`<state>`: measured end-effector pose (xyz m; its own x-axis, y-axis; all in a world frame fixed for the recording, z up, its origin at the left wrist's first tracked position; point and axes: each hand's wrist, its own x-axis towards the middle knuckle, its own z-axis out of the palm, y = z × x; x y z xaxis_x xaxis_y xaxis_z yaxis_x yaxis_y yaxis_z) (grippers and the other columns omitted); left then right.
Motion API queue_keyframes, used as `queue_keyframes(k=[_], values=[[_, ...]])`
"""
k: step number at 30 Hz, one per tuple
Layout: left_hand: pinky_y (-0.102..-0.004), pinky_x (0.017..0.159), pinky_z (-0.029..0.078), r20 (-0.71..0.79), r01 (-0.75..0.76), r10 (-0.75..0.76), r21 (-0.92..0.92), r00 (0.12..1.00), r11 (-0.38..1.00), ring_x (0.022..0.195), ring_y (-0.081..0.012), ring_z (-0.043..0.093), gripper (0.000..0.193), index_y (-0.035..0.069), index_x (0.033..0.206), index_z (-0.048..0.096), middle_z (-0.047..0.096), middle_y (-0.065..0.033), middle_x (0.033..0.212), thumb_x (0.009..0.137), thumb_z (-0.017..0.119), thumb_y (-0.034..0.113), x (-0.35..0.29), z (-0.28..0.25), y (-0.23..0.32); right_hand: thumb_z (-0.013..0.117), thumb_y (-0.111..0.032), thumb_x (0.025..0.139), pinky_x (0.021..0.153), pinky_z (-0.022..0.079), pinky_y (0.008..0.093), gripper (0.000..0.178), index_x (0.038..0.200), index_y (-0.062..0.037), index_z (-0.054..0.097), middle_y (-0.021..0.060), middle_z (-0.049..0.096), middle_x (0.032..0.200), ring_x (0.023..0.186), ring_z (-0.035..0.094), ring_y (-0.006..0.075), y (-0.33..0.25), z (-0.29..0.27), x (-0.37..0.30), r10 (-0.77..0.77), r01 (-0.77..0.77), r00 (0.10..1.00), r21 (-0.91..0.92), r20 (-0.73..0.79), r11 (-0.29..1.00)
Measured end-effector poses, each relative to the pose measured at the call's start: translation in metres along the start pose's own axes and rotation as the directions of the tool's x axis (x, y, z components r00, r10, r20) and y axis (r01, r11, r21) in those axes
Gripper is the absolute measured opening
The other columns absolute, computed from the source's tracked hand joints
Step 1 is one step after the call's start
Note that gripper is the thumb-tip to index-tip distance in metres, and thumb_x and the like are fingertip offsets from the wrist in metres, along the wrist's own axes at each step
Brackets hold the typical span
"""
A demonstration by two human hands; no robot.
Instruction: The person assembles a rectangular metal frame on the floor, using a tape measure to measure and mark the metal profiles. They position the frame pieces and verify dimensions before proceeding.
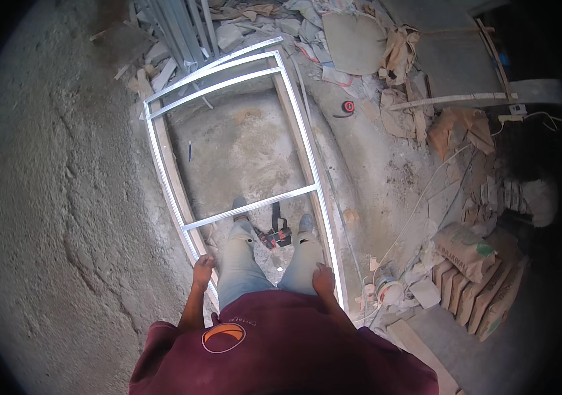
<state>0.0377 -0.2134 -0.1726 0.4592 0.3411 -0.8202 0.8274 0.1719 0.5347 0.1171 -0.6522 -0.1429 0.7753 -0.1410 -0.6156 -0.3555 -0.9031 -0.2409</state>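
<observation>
A long silver metal stud frame (pixel 250 207) with crossbars lies around my legs, over wooden beams (pixel 292 125). My left hand (pixel 203 270) is curled closed at its left rail, and whether it grips the rail is unclear. Beside my right thigh, a little inside the right rail, my right hand (pixel 323 280) has its fingers curled in; anything within is hidden. On the ground between my feet rests a red and black power tool (pixel 274 237), apparently a cordless drill. A thin blue pen-like stick (pixel 189 151) lies inside the frame's far section.
Metal studs (pixel 176 33) and rubble stand beyond the far end. A red tape measure (pixel 349 106) lies to the right. Farther right are stacked paper sacks (pixel 472 283), a white bucket (pixel 389 291) and loose cables (pixel 419 197). A rough grey surface (pixel 51 197) spans the left.
</observation>
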Motion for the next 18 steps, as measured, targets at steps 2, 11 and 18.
queue_keyframes(k=[2, 11, 18], values=[[-0.0305, 0.078, 0.047, 0.009, 0.066, -0.066, -0.001, 0.998, 0.998, 0.091, -0.0149, 0.062, 0.038, 0.007, 0.126, 0.061, 0.066, -0.0048, 0.107, 0.096, 0.061, 0.030, 0.001, -0.002, 0.035, 0.064, -0.034, 0.088, 0.093, 0.049, 0.0465, 0.049, 0.130, -0.0087, 0.060, 0.0237, 0.064, 0.110, 0.106, 0.061, 0.0378, -0.012, -0.009, 0.016, -0.012, 0.014, 1.000, 0.181, -0.016, 0.983], [-0.0303, 0.081, 0.050, -0.099, 0.193, -0.183, 0.101, 0.978, 0.976, 0.088, -0.0144, 0.059, 0.037, -0.005, 0.121, 0.060, 0.065, -0.0088, 0.102, 0.097, 0.059, 0.023, 0.007, 0.063, -0.027, 0.064, -0.039, 0.085, 0.101, 0.047, 0.0454, 0.061, 0.137, -0.0103, 0.053, 0.0251, 0.064, 0.124, 0.116, 0.061, 0.0406, 0.002, -0.016, 0.401, 0.208, -0.203, 0.978, 0.224, 0.001, 0.953], [-0.0310, 0.082, 0.049, -0.381, 0.374, -0.247, 0.310, 0.891, 0.874, 0.090, -0.0169, 0.059, 0.031, -0.004, 0.118, 0.062, 0.065, -0.0113, 0.107, 0.099, 0.054, 0.019, 0.036, 0.197, -0.004, 0.067, -0.043, 0.087, 0.098, 0.048, 0.0530, 0.081, 0.154, -0.0168, 0.029, 0.0319, 0.049, 0.134, 0.119, 0.055, 0.0488, -0.053, -0.033, 0.776, -0.099, 0.053, 0.932, -0.140, -0.350, 0.989]])
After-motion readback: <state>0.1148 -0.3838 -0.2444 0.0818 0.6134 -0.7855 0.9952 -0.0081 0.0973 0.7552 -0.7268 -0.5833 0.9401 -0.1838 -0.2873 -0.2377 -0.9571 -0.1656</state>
